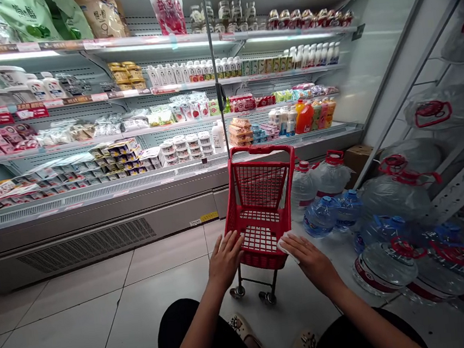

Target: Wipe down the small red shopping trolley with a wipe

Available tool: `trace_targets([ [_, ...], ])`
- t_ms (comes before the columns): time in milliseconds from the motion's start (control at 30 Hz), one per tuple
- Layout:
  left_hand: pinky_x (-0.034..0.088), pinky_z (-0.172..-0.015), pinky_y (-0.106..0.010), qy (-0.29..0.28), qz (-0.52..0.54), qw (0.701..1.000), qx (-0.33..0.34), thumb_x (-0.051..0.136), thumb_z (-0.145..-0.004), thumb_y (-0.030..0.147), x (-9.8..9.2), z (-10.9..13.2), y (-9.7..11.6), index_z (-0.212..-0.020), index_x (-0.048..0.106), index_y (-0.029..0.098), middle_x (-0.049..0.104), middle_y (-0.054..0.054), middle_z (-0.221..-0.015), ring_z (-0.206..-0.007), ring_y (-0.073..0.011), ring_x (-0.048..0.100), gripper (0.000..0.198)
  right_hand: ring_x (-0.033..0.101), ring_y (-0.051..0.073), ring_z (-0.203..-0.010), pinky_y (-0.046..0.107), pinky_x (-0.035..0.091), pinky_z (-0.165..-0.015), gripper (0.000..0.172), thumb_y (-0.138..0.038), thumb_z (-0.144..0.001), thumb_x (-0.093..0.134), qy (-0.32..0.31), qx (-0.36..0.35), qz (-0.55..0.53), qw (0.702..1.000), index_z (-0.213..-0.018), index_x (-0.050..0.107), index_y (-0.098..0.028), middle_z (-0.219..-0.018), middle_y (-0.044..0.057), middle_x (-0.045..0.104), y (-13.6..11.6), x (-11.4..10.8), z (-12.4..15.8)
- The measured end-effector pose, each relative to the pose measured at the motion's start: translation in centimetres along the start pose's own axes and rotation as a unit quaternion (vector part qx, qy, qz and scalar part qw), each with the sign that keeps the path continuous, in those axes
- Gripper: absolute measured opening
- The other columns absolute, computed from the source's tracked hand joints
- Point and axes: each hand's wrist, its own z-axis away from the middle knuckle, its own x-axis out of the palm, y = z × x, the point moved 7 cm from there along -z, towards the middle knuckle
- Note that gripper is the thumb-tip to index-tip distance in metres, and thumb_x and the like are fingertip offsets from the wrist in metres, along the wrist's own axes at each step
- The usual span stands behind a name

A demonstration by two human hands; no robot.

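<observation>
A small red plastic shopping cart (265, 260) on metal legs with wheels stands in front of my knees. My left hand (225, 261) is at the cart's front left side, its fingers stretched out and nothing in it. From this angle I cannot tell how firmly it touches the rim. At the cart's right side, my right hand (309, 257) holds a folded white cloth or tissue (285, 249) under its fingers, against or very close to the red edge. The cart's basket has a lattice floor and back, with a handle (260, 150) at the far top.
Behind the cart runs an open refrigerated display case (181, 206) with several shelves of yogurt, drinks and pouches. A thin vertical door edge (218, 88) stands before it. Large water bottles (383, 269) and smaller blue-capped ones (321, 215) crowd the right. Pale floor tiles (159, 274) lie left.
</observation>
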Motion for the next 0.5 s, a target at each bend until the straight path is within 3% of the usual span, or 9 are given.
trace_targets([
  [133, 0.037, -0.124, -0.047, -0.005, 0.014, 1.000, -0.018, 0.050, -0.106, 0.032, 0.6, -0.1, 1.3, -0.158, 0.044, 0.027, 0.048, -0.006, -0.162, -0.149, -0.0251, 0.045, 0.052, 0.038, 0.019, -0.154, 0.046, 0.038, -0.126, 0.087, 0.007, -0.088, 0.029, 0.004, 0.020, 0.005, 1.000, -0.168, 0.019, -0.027, -0.164, 0.000, 0.044, -3.3, 0.8, 0.2],
  [300, 0.036, -0.125, -0.048, -0.001, 0.026, 0.999, -0.036, 0.051, -0.094, 0.016, 1.4, -0.1, 3.7, -0.163, 0.029, 0.010, 0.043, -0.017, -0.164, -0.153, -0.0284, 0.040, 0.073, 0.044, 0.019, -0.151, 0.043, 0.038, -0.125, 0.079, 0.002, -0.095, 0.033, 0.027, 0.006, 0.007, 1.000, -0.168, 0.012, -0.020, -0.164, 0.004, 0.044, -8.5, 2.8, -3.3],
  [400, 0.038, -0.124, -0.047, 0.002, 0.025, 0.999, -0.035, 0.047, -0.090, 0.009, 1.4, 0.1, 3.8, -0.163, 0.022, 0.005, 0.045, -0.019, -0.163, -0.152, -0.0269, 0.042, 0.078, 0.047, 0.018, -0.148, 0.043, 0.037, -0.126, 0.080, 0.002, -0.095, 0.034, 0.036, -0.009, 0.006, 0.999, -0.168, 0.010, -0.019, -0.162, 0.005, 0.047, -9.4, 2.9, -4.4],
  [500, 0.040, -0.123, -0.047, 0.006, 0.027, 0.999, -0.036, 0.045, -0.091, 0.009, 1.2, 0.3, 3.3, -0.165, 0.016, 0.009, 0.044, -0.018, -0.163, -0.150, -0.0260, 0.045, 0.080, 0.043, 0.017, -0.150, 0.044, 0.031, -0.129, 0.080, 0.003, -0.094, 0.034, 0.029, -0.014, 0.015, 0.999, -0.168, 0.014, -0.021, -0.163, 0.002, 0.045, -8.6, 1.7, -2.7],
])
